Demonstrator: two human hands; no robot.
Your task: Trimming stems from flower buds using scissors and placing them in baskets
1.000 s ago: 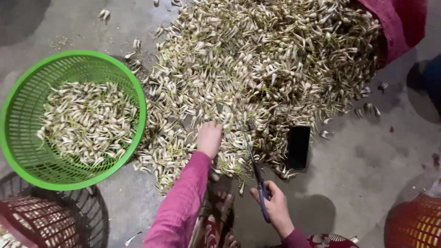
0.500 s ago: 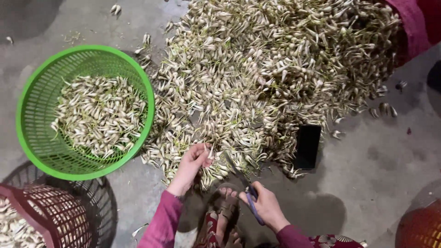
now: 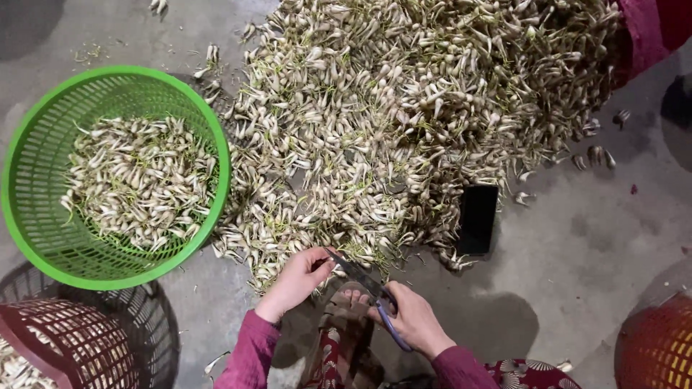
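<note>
A large heap of pale bulbs (image 3: 425, 115) covers the concrete floor (image 3: 591, 245), with a round green basket (image 3: 29, 216) part-filled at its left and a flat black rectangular phone (image 3: 478, 218) at its lower right edge. At the heap's near edge, the left hand (image 3: 295, 281) pinches one small bulb (image 3: 326, 265). The right hand (image 3: 414, 320) grips blue-handled scissors (image 3: 364, 282), blades meeting that bulb.

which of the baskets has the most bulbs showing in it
The green basket on the left: its inside shows a full layer of pale bulbs. The dark red basket shows few; the orange one shows none.
</note>
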